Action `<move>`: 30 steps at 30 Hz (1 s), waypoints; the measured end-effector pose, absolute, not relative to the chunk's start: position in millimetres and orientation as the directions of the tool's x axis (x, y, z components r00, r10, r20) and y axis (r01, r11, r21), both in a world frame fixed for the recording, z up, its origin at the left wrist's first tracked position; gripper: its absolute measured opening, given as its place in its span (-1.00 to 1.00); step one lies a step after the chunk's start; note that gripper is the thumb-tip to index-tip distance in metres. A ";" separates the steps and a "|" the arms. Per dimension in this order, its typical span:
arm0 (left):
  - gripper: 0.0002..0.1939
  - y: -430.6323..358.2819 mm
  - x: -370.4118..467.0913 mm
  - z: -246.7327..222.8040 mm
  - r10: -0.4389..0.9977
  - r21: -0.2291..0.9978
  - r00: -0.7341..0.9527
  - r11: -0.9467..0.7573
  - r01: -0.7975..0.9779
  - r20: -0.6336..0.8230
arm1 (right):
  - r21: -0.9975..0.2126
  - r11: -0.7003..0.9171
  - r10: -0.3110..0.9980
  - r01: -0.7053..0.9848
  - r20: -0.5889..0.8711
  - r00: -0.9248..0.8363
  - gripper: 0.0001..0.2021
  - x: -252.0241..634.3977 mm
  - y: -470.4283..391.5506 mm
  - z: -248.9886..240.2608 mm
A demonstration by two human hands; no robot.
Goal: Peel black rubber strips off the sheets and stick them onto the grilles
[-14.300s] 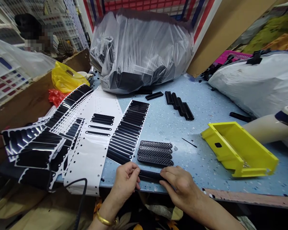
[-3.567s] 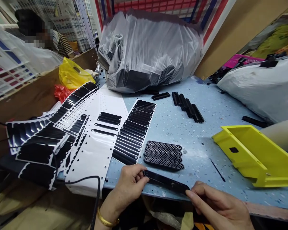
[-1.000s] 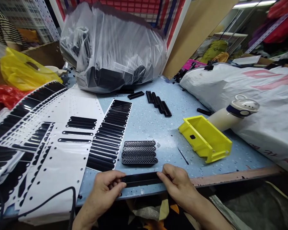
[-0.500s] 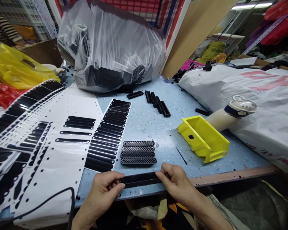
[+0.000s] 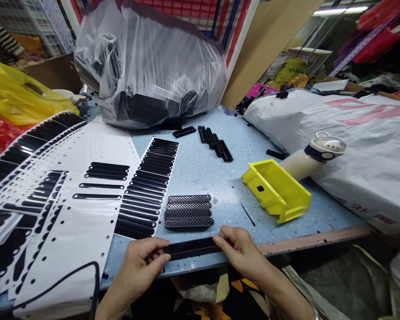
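Note:
A long black strip [image 5: 195, 249] stretches level between my two hands at the table's front edge. My left hand [image 5: 145, 262] pinches its left end, thumb and fingertips closed on it. At the other end my right hand [image 5: 236, 249] grips it between thumb and fingers. Whether the strip is one layer or two, I cannot tell. Just beyond it lie several black lattice-patterned bars [image 5: 188, 212] side by side. Left of these is a white sheet of glossy black stickers [image 5: 145, 186], long with rounded ends. Several loose black stickers [image 5: 102, 186] rest on white backing sheets further left.
A yellow bin [image 5: 276, 191] stands at the right, with a pale bottle [image 5: 300, 162] leaning behind it. More black bars [image 5: 215, 143] lie further back, before a large plastic bag [image 5: 153, 66]. A white sack [image 5: 360, 146] fills the right side. A black cable [image 5: 70, 275] loops at the lower left.
The whole view has shifted slightly, with everything a little further left. Both hands keep their hold on the black strip, with almost no movement relative to the table.

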State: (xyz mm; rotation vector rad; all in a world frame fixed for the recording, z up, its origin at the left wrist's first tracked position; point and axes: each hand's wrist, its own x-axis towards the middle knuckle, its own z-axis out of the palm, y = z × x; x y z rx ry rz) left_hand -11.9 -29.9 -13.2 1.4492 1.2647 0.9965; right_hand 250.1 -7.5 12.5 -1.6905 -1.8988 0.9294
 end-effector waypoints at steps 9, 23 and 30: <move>-0.81 -29.2 -10.4 -16.6 0.991 0.976 0.127 0.021 0.218 -0.049 | -0.814 -0.078 0.984 0.575 -0.156 -0.087 -0.60 248.8 -13.9 18.6; -0.81 -27.2 -11.6 -19.6 0.988 0.967 0.151 -0.031 0.253 -0.008 | -0.642 0.097 0.995 0.761 0.047 -0.087 -0.55 242.6 -15.8 -6.6; -0.62 -52.2 33.4 -6.2 0.651 0.417 0.154 -0.632 0.653 0.744 | -0.573 0.191 0.979 0.797 0.170 -0.113 -0.54 242.8 -18.9 -17.2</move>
